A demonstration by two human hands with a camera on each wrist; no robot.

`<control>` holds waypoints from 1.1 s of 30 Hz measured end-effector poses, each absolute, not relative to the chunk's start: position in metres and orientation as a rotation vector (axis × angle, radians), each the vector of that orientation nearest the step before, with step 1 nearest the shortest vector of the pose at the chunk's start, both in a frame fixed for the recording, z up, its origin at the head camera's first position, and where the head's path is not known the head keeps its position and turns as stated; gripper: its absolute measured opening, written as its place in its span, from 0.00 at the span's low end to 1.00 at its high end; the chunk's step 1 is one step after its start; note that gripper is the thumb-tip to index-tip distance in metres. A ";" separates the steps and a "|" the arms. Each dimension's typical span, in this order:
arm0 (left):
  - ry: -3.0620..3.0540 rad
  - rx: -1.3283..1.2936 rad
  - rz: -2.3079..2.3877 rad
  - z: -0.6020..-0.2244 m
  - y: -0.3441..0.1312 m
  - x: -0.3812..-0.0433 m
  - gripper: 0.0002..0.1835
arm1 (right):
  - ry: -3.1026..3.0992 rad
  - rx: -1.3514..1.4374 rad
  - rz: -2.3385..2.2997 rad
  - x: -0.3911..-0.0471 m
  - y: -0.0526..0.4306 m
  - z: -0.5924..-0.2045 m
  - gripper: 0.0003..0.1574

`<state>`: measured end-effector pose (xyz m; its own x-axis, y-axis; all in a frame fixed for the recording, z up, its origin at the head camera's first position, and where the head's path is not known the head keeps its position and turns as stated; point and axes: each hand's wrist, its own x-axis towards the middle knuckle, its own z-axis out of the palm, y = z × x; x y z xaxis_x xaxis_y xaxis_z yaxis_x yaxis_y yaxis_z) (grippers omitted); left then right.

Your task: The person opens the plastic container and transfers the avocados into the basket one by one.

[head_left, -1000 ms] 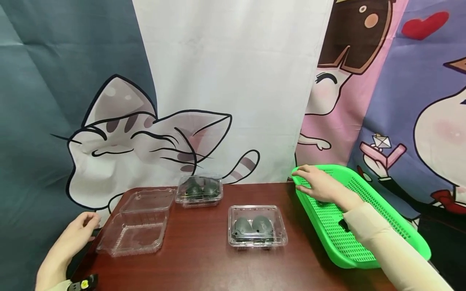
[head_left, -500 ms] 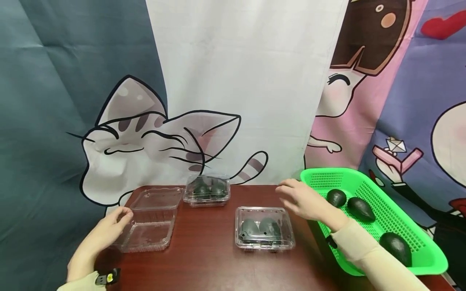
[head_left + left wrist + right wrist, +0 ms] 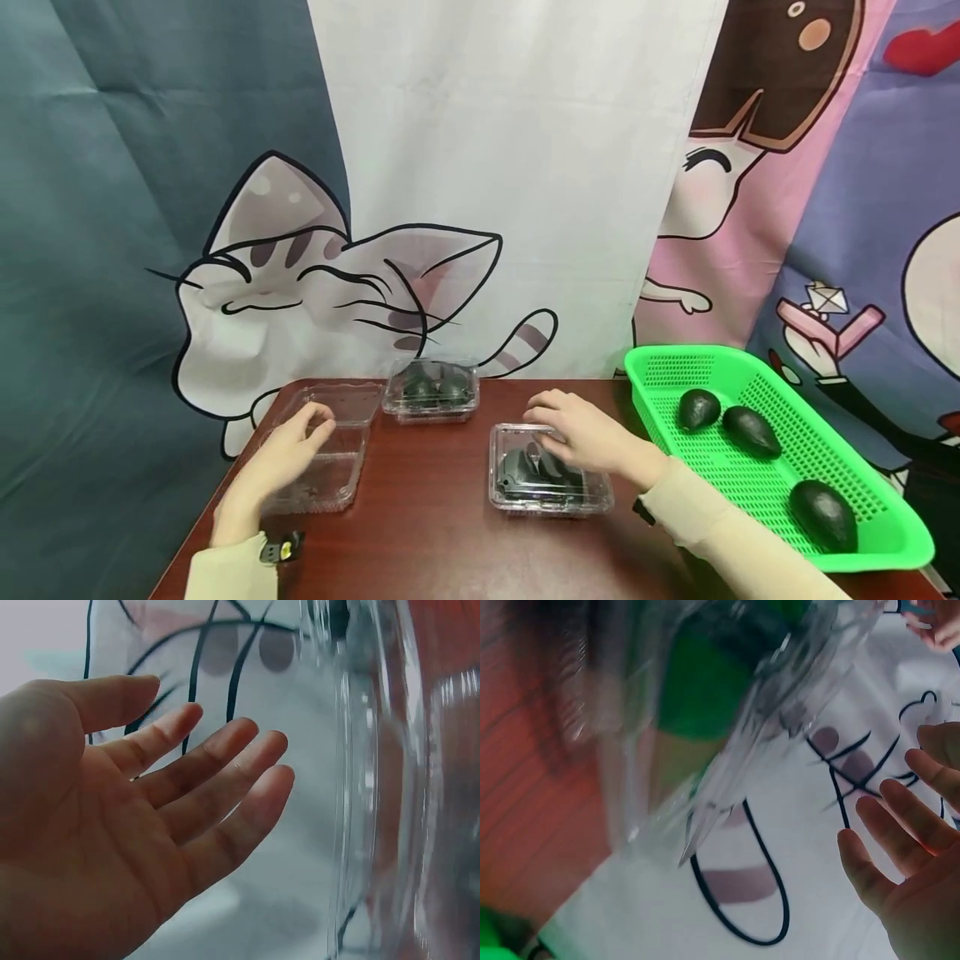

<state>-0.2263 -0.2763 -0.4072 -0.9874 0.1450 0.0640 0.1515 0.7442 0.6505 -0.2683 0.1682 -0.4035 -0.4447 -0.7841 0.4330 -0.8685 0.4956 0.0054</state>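
My left hand (image 3: 279,457) hovers over an open clear plastic clamshell box (image 3: 337,477) at the left of the table. Its fingers are relaxed and hold nothing, as the left wrist view shows with the palm (image 3: 90,832). In the head view my right hand (image 3: 585,432) is above a closed clear clamshell box (image 3: 555,497) with two dark avocados inside. The right wrist view shows its loosely spread fingers (image 3: 904,840) apart from that box (image 3: 705,697), holding nothing. Part of each box is hidden behind a hand.
Another closed clamshell box (image 3: 431,404) with dark avocados stands at the table's back edge. A green perforated basket (image 3: 877,560) on the right bears three avocados (image 3: 752,432). A printed cloth (image 3: 487,167) hangs behind the dark red table (image 3: 450,542).
My right hand has left the green basket and moved left over the closed box, uncovering the avocados. My left hand has moved right and up over the open box. The head view has shifted slightly.
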 end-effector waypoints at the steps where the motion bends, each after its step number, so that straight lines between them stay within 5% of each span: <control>1: -2.916 -0.259 -1.097 -0.407 -0.271 -0.228 0.17 | -2.374 1.382 0.303 -0.268 0.165 -0.404 0.14; 16: -2.838 -0.413 -1.196 -0.412 -0.202 -0.257 0.12 | -2.394 1.521 0.225 -0.272 0.109 -0.407 0.13; 33: -2.667 -0.137 -1.314 -0.439 -0.161 -0.283 0.13 | -2.427 1.520 0.146 -0.302 0.054 -0.392 0.12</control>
